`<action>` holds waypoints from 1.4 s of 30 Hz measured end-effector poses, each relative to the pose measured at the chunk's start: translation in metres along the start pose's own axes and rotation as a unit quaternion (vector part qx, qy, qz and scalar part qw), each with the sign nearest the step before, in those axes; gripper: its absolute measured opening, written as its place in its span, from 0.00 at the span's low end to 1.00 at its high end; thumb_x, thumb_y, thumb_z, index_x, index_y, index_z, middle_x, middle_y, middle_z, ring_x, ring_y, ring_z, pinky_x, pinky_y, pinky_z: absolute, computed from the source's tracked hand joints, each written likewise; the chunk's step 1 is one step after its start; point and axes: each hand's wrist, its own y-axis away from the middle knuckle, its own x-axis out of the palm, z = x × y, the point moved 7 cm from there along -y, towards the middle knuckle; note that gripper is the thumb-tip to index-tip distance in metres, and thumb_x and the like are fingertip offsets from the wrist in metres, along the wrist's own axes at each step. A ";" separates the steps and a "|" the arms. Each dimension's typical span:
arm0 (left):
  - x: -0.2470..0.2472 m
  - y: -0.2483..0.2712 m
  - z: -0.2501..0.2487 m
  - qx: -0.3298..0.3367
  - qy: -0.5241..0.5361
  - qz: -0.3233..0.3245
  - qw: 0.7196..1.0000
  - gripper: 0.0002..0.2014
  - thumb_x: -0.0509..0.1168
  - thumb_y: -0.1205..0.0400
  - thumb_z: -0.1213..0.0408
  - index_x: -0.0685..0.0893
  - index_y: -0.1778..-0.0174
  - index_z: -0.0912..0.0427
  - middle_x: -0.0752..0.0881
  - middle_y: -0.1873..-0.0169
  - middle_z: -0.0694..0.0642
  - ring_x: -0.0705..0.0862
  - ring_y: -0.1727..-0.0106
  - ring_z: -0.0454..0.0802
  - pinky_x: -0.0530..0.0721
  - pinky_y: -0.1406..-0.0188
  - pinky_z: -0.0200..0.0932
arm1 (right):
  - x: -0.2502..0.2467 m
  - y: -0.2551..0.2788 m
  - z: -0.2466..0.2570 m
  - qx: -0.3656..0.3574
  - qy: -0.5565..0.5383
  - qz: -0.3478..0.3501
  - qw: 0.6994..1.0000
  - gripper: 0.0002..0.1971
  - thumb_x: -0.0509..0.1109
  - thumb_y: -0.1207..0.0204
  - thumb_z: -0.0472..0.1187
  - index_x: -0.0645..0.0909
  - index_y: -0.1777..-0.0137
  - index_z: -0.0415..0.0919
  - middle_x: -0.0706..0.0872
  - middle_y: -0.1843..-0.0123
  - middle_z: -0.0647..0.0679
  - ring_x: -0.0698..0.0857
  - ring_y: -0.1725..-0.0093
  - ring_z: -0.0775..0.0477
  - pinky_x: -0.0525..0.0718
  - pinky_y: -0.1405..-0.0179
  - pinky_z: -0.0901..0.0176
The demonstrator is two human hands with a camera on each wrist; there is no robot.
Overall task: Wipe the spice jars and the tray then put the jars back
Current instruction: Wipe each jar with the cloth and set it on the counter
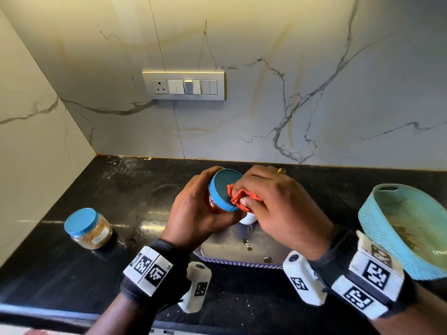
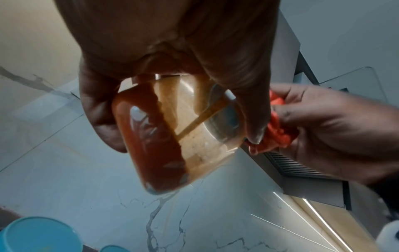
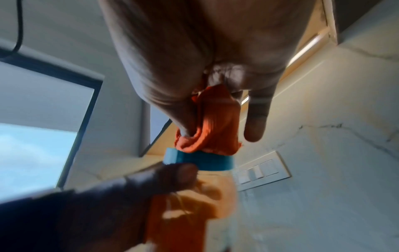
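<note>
Spice jar with blue lid, upright on the black counter, far left, apart from both hands. Next, left hand, fingers curled round a second jar of red-orange powder, tilted, raised above the silver tray; thumb just under the blue lid. Then right hand, fingers bunched on an orange cloth, cloth pressed against that lid's top. Far right, teal basket, tipped on the counter.
</note>
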 end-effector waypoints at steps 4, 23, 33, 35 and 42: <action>0.011 0.000 -0.006 0.003 -0.001 0.007 1.000 0.39 0.84 0.36 0.43 0.81 0.29 0.47 0.87 0.41 0.39 0.86 0.40 0.44 0.87 0.43 0.52 | -0.009 -0.008 -0.024 0.047 0.030 -0.044 0.997 0.07 0.70 0.26 0.36 0.86 0.52 0.46 0.87 0.52 0.50 0.86 0.51 0.42 0.84 0.51 0.45; 0.021 0.002 0.010 -0.128 0.217 0.057 0.966 0.37 0.84 0.37 0.46 0.82 0.32 0.45 0.91 0.42 0.46 0.90 0.39 0.45 0.87 0.37 0.44 | -0.024 -0.007 -0.058 0.132 -0.128 -0.034 0.982 0.08 0.75 0.22 0.32 0.88 0.49 0.47 0.91 0.51 0.54 0.88 0.48 0.51 0.85 0.42 0.49; 0.035 0.004 0.026 -0.265 0.472 0.091 0.836 0.50 0.83 0.34 0.37 0.77 0.21 0.61 0.85 0.29 0.69 0.84 0.28 0.68 0.85 0.32 0.70 | -0.025 -0.001 -0.043 0.088 -0.259 -0.121 0.954 0.10 0.72 0.21 0.28 0.87 0.47 0.43 0.90 0.50 0.52 0.88 0.45 0.55 0.83 0.43 0.67; 0.036 0.004 0.023 -0.259 0.479 0.102 0.833 0.49 0.82 0.32 0.37 0.76 0.20 0.61 0.84 0.28 0.70 0.83 0.26 0.70 0.82 0.30 0.72 | -0.030 -0.002 -0.034 0.048 -0.235 -0.146 0.960 0.09 0.73 0.22 0.29 0.86 0.47 0.42 0.90 0.49 0.52 0.88 0.45 0.53 0.83 0.42 0.63; 0.036 -0.003 0.018 -0.229 0.478 0.077 0.844 0.45 0.80 0.27 0.41 0.73 0.21 0.65 0.81 0.28 0.74 0.80 0.26 0.73 0.82 0.29 0.70 | -0.023 -0.013 0.002 -0.075 -0.080 -0.156 0.982 0.07 0.75 0.23 0.32 0.88 0.46 0.37 0.87 0.48 0.48 0.85 0.44 0.48 0.84 0.42 0.52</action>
